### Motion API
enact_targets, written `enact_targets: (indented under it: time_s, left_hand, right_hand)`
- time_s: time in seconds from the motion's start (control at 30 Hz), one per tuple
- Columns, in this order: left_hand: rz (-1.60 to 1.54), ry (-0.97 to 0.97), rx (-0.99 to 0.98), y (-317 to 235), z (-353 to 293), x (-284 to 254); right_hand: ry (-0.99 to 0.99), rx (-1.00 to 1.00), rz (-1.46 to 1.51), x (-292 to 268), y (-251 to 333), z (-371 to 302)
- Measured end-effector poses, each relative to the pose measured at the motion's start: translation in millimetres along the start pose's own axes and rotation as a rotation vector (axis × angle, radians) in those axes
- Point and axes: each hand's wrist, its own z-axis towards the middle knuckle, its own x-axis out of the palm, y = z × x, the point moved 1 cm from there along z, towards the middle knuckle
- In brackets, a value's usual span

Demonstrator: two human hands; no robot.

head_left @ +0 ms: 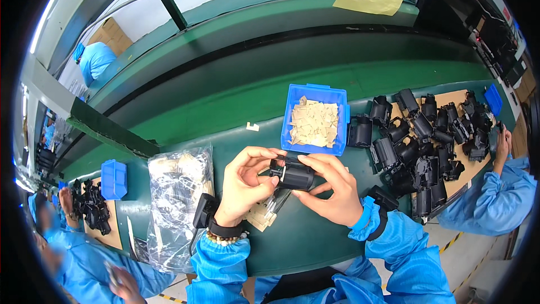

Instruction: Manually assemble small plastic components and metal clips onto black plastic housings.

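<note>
Between my two hands is a black plastic housing (296, 177) with a rounded, barrel-like body, raised above the green table. My left hand (247, 183) pinches its left end, where a small light-coloured part shows. My right hand (333, 186) grips the right end, thumb below and fingers above. Beneath my hands lie some beige cut pieces (260, 216) and what looks like a slim metal tool (275, 202), partly hidden. Just beyond my hands, a blue bin (342, 129) holds many small beige pieces (314, 124).
Many similar black housings (422, 135) lie heaped on cardboard at the right, near a co-worker's hand (502, 145). A clear plastic bag (179, 208) of pale parts lies left. Beyond stands a green post (112, 126). Another co-worker (95, 264) sits at far left beside another blue bin (114, 179).
</note>
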Motion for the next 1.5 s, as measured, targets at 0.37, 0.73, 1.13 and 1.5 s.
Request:
enact_targets:
  time_s: [0.37, 0.73, 1.13, 1.5]
  left_hand:
    - [0.022, -0.143, -0.027, 14.4, -2.2, 18.5]
    - [0.049, -0.127, -0.031, 20.8, -4.5, 31.6]
    - [0.056, -0.09, -0.041, 19.5, -4.2, 27.3]
    - [0.088, 0.014, -0.078, -3.4, 0.7, 34.0]
  right_hand:
    - [0.068, 0.115, 0.098, -2.6, -5.4, 4.7]
    - [0.125, 0.163, 0.218, -6.7, -20.3, 4.4]
    - [0.202, 0.268, 0.515, -6.3, -24.8, 5.6]
    - [0.177, 0.238, 0.576, -8.1, -23.5, 7.5]
